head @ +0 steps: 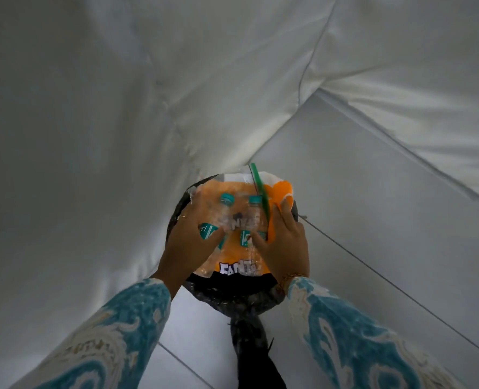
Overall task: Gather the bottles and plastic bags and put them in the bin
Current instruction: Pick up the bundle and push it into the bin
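Observation:
A bundle of clear bottles [239, 217] with teal caps and teal labels lies with orange Fanta plastic wrap [282, 192] and a clear bag with a green strip, right over the mouth of a bin lined with a black bag [232, 289]. My left hand [188, 245] presses on the bundle's left side, fingers spread over a bottle. My right hand [284, 242] grips its right side, against the orange plastic. Both hands hold the bundle from above. The bin's inside is hidden under the bundle.
A white sofa [120, 108] fills the left and top of the view, its cushions close against the bin. Pale floor tiles [373, 220] run to the right and below. Black bag plastic [249, 346] hangs down in front of the bin.

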